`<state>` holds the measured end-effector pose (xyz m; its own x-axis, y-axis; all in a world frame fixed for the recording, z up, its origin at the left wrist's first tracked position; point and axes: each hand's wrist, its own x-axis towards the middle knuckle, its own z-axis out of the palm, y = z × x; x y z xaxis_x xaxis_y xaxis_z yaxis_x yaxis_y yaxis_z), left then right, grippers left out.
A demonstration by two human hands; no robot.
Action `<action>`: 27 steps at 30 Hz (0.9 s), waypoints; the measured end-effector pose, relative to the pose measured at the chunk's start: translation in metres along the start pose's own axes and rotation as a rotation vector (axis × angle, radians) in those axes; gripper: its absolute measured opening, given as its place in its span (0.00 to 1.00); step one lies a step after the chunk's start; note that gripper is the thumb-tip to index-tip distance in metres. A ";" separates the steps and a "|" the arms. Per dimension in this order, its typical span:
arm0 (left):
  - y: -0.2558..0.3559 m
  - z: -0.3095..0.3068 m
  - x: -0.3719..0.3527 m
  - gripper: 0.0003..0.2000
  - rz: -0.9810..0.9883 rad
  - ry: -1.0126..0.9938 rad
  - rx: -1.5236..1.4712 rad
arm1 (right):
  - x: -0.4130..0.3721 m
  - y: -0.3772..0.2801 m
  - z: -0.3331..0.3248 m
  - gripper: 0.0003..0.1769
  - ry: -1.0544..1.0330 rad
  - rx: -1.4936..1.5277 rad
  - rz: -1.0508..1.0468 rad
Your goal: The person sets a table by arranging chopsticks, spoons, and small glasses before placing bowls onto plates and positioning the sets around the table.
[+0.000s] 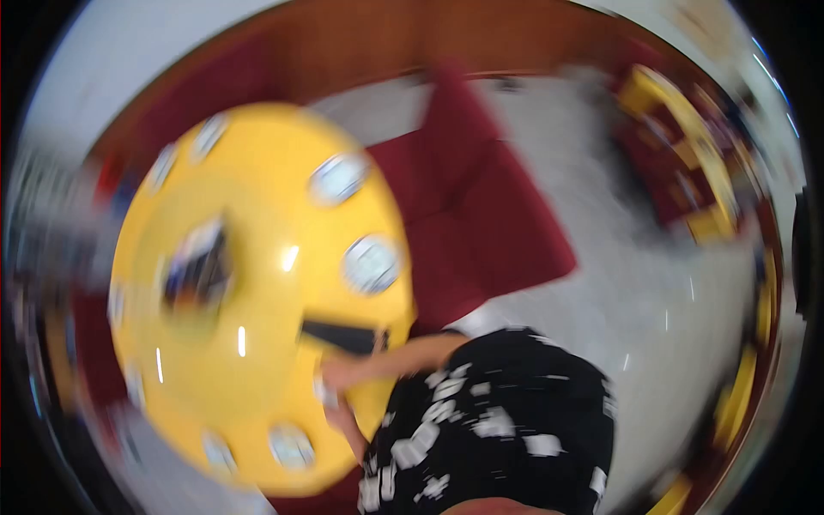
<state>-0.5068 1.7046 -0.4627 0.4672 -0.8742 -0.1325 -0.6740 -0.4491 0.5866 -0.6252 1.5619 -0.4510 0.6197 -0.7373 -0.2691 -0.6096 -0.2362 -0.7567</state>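
Both hands come together over the near edge of the round yellow table (pixel 257 137), blurred by motion. My right hand (pixel 342 372) reaches in from the upper side, its fingers closed at a small white object (pixel 323 388). Just below it, my left hand (pixel 338 412) is closed at the same object, whose kind is too blurred to tell. A dark, flat, long item (pixel 342 336) lies on the table beside my right hand. White plate-like settings (pixel 372 263) are spaced around the tabletop, one (pixel 292 446) of them below my left hand.
Mid-table stands a blurred pile of dark and coloured items (pixel 197 270). Dark red seats (pixel 481 223) adjoin the table's right side. Grey floor (pixel 627 300) extends to the right, toward another yellow-edged table (pixel 717 163) with items around it.
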 end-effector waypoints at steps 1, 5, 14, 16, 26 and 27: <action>-0.017 0.012 0.011 0.25 -0.096 -0.003 -0.066 | -0.038 -0.025 -0.067 0.11 -0.047 -0.084 -0.005; 0.023 -0.032 0.018 0.20 -0.380 0.145 0.060 | -0.058 0.006 -0.084 0.18 0.023 0.516 0.013; 0.012 -0.023 0.028 0.24 -0.376 0.278 0.353 | -0.185 0.115 -0.100 0.17 0.120 0.273 0.477; 0.011 -0.022 0.026 0.24 -0.375 0.340 0.367 | -0.204 0.138 -0.095 0.18 0.119 0.256 0.506; 0.025 -0.012 0.010 0.31 -0.504 0.346 0.172 | -0.324 0.267 -0.061 0.19 0.002 0.204 0.748; 0.027 -0.012 0.010 0.32 -0.505 0.380 0.186 | -0.338 0.283 -0.057 0.19 -0.005 0.219 0.777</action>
<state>-0.5134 1.6862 -0.4390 0.8986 -0.4367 -0.0436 -0.3908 -0.8413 0.3735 -1.0357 1.7081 -0.5399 0.0609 -0.6369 -0.7685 -0.7568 0.4725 -0.4516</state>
